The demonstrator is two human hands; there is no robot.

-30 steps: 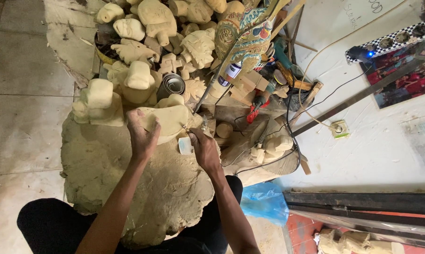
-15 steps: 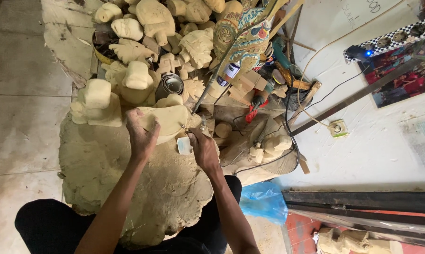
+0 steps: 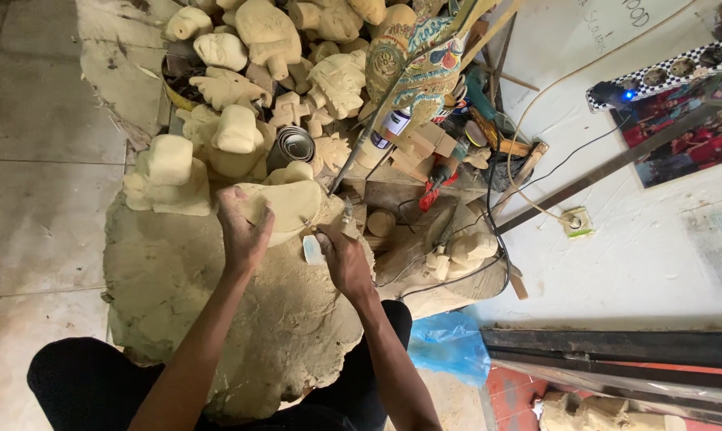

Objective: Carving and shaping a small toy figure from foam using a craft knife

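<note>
The left hand [image 3: 243, 229] is gripping the near edge of the carving [image 3: 285, 207], fingers curled over the pale wood. The carving is resting on the sawdust heap [image 3: 217, 311], just in front of the rough blocks [image 3: 217, 136]. The right hand [image 3: 343, 257] is closing around a small tool [image 3: 313, 250], pressing it against the carving's right side. A painted puppet [image 3: 417, 60] is lying beyond, with a blue bag [image 3: 450, 345] near the knee.
</note>
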